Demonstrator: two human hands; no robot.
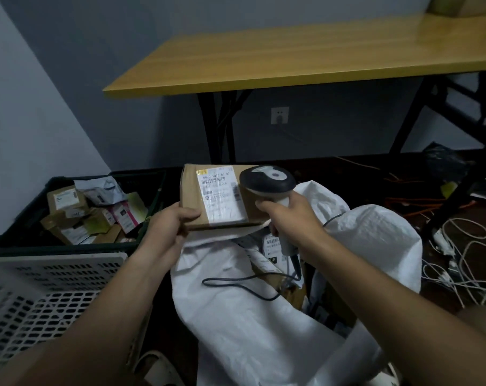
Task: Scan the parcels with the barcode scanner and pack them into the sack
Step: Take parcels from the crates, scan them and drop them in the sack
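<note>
White woven plastic sack gapes below my hands, labelled parcels inside. Flat brown cardboard parcel over its mouth, my left grip pinching near edge; white label reads "502D 1096 69 60". My right grip wrapped round grey-and-white corded barcode scanner, head over label.

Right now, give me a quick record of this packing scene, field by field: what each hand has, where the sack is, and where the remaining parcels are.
left hand: grips the near left corner of the cardboard parcel, label side up
right hand: grips the barcode scanner, head over the parcel's label
sack: white, open, below both hands, parcels already visible inside
remaining parcels: heaped in the dark crate at left
scanner cable: trails over the sack
</note>
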